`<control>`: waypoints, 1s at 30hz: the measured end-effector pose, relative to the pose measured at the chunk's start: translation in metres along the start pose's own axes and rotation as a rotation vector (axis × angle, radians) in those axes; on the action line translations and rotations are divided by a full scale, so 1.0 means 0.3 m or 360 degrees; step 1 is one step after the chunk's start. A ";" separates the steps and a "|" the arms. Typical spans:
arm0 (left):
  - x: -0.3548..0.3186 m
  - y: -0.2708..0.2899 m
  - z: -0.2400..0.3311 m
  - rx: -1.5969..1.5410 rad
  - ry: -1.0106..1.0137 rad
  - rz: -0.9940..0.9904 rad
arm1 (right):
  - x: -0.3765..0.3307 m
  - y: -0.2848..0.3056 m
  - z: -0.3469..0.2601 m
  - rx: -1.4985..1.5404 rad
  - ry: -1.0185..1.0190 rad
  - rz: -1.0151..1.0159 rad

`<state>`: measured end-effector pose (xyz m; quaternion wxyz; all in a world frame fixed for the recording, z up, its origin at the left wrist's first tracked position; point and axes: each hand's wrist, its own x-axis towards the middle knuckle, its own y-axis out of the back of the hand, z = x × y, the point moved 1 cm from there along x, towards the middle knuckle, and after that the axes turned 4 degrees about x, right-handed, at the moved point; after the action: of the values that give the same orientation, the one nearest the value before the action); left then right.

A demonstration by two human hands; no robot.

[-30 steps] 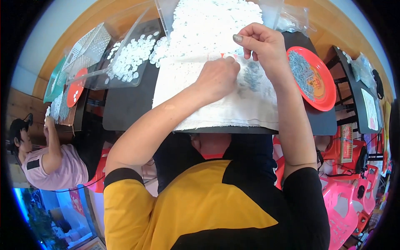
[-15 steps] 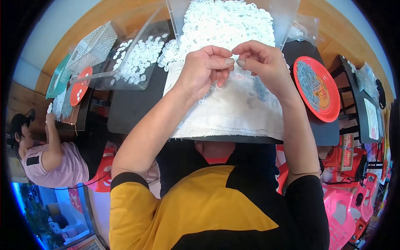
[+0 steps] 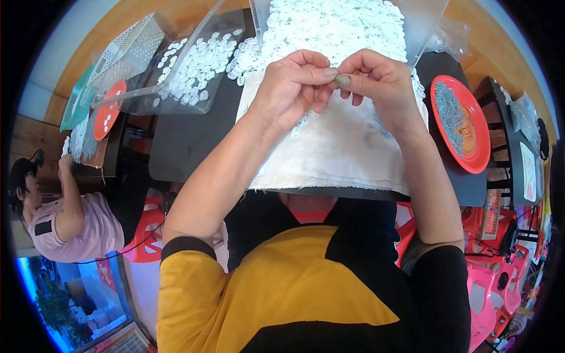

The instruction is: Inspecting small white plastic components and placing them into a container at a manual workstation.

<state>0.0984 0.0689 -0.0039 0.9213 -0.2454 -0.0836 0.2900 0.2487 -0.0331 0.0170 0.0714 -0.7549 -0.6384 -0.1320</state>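
Observation:
My left hand (image 3: 294, 85) and my right hand (image 3: 381, 85) meet over the white cloth (image 3: 329, 159), thumbs and forefingers pinched together tip to tip. Whatever lies between the fingertips is too small to make out. Just beyond them, a clear plastic bin (image 3: 425, 36) holds a heap of small white oval pieces (image 3: 335, 26). A few white pieces (image 3: 299, 126) lie on the cloth by my left wrist. On the right, a red plate (image 3: 479, 132) carries a pile of thin grey metal bits (image 3: 449, 112).
At the left stands a second clear bin (image 3: 203, 106) with scattered white pieces. A co-worker (image 3: 76, 223) sits farther left by a red plate (image 3: 107, 112) and a perforated white basket (image 3: 132, 50). The dark tabletop (image 3: 194, 147) ends before my lap. Pink chairs (image 3: 482, 294) stand at right.
My fingertips, slightly apart before, now touch each other. My right hand now covers most of the grey patch on the cloth. The whole view has shifted a little.

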 end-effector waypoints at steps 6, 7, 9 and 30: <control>-0.081 -0.065 0.063 0.1827 -0.0238 0.0126 | -0.006 0.047 0.003 -0.0031 0.0015 0.0133; -0.094 -0.061 0.056 0.2574 -0.0531 -0.0030 | -0.005 0.050 -0.001 -0.0029 0.0006 0.0136; -0.107 -0.053 0.041 0.2786 -0.0502 -0.0127 | -0.008 0.049 -0.008 -0.0021 0.0004 0.0142; -0.018 -0.079 0.040 0.0350 0.0142 0.0251 | -0.014 0.015 -0.011 0.0076 -0.0160 0.0238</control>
<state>0.1021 0.0538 0.0185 0.9198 -0.1613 0.0092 0.3577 0.2522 -0.0388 0.0194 0.0670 -0.8041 -0.5861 -0.0730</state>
